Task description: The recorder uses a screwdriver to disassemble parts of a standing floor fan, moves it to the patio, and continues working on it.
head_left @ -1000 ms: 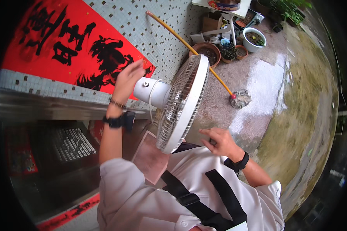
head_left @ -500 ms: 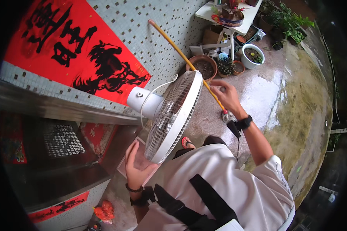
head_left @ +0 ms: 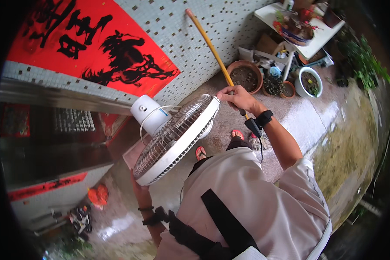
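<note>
A white fan (head_left: 173,142) with a wire cage and a white motor housing (head_left: 149,112) is tilted on its side in front of me. My right hand (head_left: 235,98) pinches the upper end of its rim, and a black device (head_left: 255,128) with a cable hangs by that wrist. My left hand (head_left: 140,187) holds the lower end from beneath, fingers largely hidden by the cage. Behind my right hand a yellow mop pole (head_left: 207,38) leans on the tiled wall. A pale pink panel (head_left: 129,157) lies behind the fan's lower part.
Potted plants (head_left: 242,73) and a white table (head_left: 316,43) line the wall at upper right. A red banner (head_left: 56,47) with a horse covers the wall at left, above a dark metal doorway (head_left: 47,149). An orange bag (head_left: 99,195) lies lower left, near my sandalled feet (head_left: 237,134).
The fan has shifted down and left in view and tilted further. My left hand has dropped from the housing to the lower rim; my right hand has risen to the upper rim.
</note>
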Action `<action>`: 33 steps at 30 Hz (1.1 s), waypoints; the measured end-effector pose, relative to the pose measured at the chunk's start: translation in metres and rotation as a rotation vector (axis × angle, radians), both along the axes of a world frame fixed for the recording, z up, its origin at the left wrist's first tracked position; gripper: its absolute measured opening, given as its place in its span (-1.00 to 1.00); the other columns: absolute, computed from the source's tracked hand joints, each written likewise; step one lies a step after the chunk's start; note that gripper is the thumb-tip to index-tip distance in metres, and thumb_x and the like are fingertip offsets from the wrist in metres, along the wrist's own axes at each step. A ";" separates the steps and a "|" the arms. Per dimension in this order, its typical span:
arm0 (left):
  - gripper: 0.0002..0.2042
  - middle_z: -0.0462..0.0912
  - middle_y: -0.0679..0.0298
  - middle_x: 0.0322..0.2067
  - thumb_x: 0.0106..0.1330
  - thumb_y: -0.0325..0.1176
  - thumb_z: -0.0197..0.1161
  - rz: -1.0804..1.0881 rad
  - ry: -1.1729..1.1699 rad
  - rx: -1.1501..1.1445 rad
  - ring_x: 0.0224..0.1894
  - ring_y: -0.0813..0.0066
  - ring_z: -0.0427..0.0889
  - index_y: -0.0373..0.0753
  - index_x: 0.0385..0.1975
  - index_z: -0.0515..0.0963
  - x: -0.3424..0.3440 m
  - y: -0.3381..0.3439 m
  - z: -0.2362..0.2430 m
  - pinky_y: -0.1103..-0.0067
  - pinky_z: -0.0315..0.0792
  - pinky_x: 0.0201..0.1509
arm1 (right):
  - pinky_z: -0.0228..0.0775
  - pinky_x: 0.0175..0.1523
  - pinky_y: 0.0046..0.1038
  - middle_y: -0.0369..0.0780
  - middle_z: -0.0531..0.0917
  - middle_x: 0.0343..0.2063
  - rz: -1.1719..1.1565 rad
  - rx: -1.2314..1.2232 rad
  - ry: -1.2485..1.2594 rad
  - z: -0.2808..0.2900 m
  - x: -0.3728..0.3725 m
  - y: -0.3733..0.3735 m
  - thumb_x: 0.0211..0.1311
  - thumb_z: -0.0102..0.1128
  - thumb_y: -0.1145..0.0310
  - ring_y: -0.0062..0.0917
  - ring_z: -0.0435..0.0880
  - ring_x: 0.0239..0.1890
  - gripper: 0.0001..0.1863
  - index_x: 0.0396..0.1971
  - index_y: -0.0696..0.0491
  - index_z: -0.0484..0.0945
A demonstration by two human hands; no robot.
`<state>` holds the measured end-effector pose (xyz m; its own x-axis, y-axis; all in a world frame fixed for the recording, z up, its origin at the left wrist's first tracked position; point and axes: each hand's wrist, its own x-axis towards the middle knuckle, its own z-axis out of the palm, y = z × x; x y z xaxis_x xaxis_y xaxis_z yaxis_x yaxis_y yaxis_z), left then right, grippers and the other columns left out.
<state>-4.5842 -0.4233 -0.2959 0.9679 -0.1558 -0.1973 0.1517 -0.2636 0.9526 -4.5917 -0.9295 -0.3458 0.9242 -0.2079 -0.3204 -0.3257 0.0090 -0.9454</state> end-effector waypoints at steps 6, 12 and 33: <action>-0.52 0.42 0.11 0.15 0.31 -0.53 0.14 0.358 0.097 -0.433 0.16 0.37 0.42 -0.31 0.24 0.25 -0.021 -0.012 -0.022 0.44 0.39 0.20 | 0.09 -0.69 -0.66 -0.38 0.47 -0.73 0.128 0.065 -0.064 -0.003 0.011 -0.012 0.14 0.37 0.08 -0.76 0.33 -0.79 -0.61 -0.27 0.13 0.61; -0.60 0.52 0.05 0.03 0.23 -0.54 0.25 0.359 -0.253 0.140 0.03 0.34 0.52 -0.44 0.07 0.40 -0.020 -0.026 -0.040 0.43 0.40 0.12 | 0.13 -0.68 -0.66 -0.34 0.51 -0.68 0.161 0.267 0.040 0.005 0.016 -0.020 0.13 0.38 0.11 -0.75 0.35 -0.78 -0.61 -0.29 0.13 0.56; -0.45 0.29 0.15 0.27 0.39 -0.14 0.08 0.555 -0.593 0.142 0.27 0.24 0.30 -0.27 0.30 0.18 -0.021 -0.120 0.084 0.36 0.11 0.37 | 0.29 -0.59 -0.68 -0.37 0.59 -0.47 0.312 0.271 -0.068 0.007 0.014 -0.018 0.09 0.37 0.45 -0.79 0.42 -0.61 -0.69 -0.12 0.07 0.63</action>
